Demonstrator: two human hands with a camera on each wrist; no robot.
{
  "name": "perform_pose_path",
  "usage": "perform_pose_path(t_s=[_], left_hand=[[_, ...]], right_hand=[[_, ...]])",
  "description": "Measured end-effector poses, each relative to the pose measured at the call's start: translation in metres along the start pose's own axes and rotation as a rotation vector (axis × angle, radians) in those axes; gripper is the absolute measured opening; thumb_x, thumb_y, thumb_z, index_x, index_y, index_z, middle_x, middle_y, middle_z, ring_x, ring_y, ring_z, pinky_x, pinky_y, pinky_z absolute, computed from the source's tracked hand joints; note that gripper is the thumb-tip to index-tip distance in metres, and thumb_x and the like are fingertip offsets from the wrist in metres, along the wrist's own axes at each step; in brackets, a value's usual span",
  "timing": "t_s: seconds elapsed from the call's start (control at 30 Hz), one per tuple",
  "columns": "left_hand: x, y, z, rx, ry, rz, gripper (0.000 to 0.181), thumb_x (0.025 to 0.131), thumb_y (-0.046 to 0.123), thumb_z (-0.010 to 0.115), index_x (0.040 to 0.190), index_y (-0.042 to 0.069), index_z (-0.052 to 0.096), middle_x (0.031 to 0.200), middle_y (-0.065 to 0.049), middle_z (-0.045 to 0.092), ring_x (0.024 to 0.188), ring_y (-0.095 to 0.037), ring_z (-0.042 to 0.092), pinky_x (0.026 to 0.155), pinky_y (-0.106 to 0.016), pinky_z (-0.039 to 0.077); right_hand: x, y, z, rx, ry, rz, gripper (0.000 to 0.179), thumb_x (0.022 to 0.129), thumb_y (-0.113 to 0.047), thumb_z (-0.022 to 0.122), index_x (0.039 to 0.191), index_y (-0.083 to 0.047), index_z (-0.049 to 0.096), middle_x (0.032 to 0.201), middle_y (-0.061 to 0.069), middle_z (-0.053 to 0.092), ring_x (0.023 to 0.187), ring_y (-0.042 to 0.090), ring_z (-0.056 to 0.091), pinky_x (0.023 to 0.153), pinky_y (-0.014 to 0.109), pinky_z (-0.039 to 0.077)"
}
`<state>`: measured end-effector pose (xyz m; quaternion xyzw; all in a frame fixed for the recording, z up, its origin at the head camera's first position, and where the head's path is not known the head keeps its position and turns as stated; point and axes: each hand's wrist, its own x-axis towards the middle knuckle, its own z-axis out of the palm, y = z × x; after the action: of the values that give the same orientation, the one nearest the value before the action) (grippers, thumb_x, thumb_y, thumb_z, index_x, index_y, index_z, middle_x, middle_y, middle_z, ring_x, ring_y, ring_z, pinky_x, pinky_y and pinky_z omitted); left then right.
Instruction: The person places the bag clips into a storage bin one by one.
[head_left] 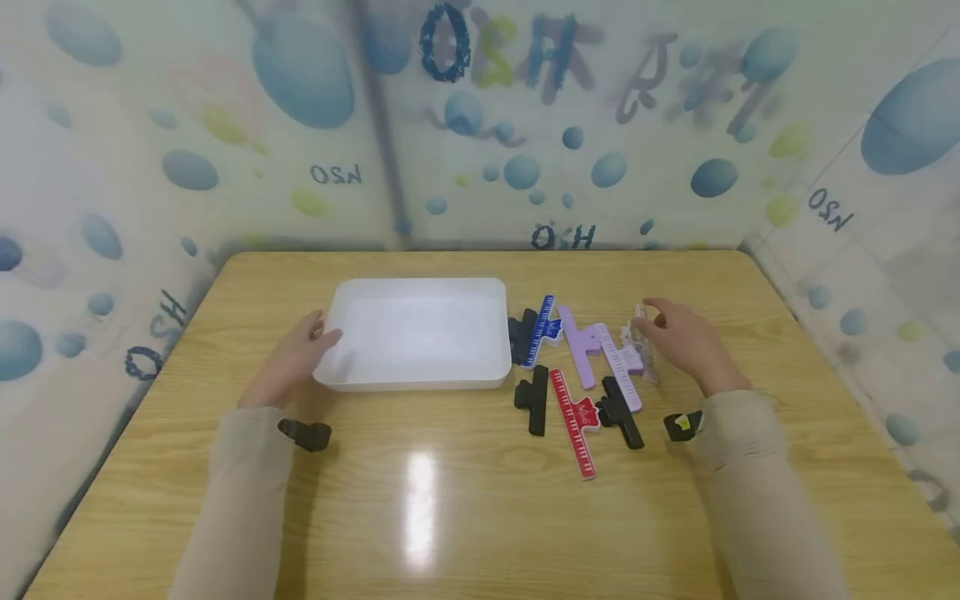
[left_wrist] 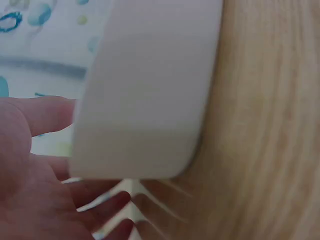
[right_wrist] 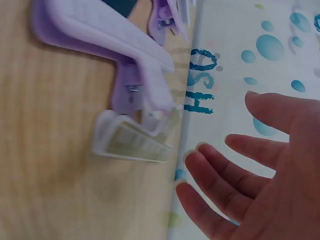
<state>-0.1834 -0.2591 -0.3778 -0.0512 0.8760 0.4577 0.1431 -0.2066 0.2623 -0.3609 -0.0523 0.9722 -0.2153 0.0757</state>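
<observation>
My left hand [head_left: 295,351] is at the left end of a white rectangular tray [head_left: 412,385], its thumb by the rim. In the left wrist view its fingers [left_wrist: 106,209] are loosely spread beside the tray's wall [left_wrist: 140,115]; firm contact cannot be made out. My right hand [head_left: 688,340] hovers beside a transparent ruler clip [head_left: 645,354]. Its fingers [right_wrist: 215,187] are spread and apart from that clip [right_wrist: 135,142] in the right wrist view. Left of it are a light purple ruler clip [head_left: 618,367] and a plain purple clip [head_left: 576,346].
Nearer the tray lie a blue ruler clip [head_left: 538,332] and a black clip [head_left: 520,337] partly under it. A red ruler clip [head_left: 573,425] lies in front, between two black clips, one left [head_left: 537,402] and one right [head_left: 622,414]. A patterned wall [head_left: 480,200] borders the wooden table [head_left: 360,500].
</observation>
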Motion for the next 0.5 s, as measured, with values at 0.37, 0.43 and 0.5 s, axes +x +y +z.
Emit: perform_pose_path(t_s=[0.37,0.43,0.5], left_hand=[[0.007,-0.033,0.010,0.001,0.120,0.041,0.063,0.094,0.042,0.035,0.144,0.014,0.010,0.147,-0.011,0.013,0.133,-0.031,0.008,0.104,-0.052,0.009],[0.010,-0.033,0.012,0.011,0.132,0.047,0.061,0.094,0.042,0.034,0.144,0.016,0.010,0.147,-0.010,0.013,0.133,-0.030,0.008,0.104,-0.052,0.009],[0.014,-0.031,0.018,0.006,0.131,0.057,0.061,0.094,0.044,0.033,0.144,0.016,0.011,0.147,-0.010,0.013,0.133,-0.030,0.008,0.104,-0.052,0.009]], right_hand=[[-0.005,0.014,0.040,0.126,-0.056,0.104,0.054,0.088,-0.053,0.042,0.117,-0.007,0.050,0.086,0.009,0.058,0.070,0.019,0.053,0.061,0.030,0.042],[-0.006,0.018,0.042,0.144,-0.046,0.122,0.056,0.087,-0.054,0.044,0.115,-0.006,0.050,0.085,0.009,0.057,0.068,0.018,0.053,0.060,0.029,0.042],[-0.006,0.023,0.041,0.142,-0.039,0.140,0.057,0.086,-0.055,0.044,0.114,-0.006,0.051,0.086,0.009,0.057,0.069,0.019,0.053,0.060,0.028,0.042]])
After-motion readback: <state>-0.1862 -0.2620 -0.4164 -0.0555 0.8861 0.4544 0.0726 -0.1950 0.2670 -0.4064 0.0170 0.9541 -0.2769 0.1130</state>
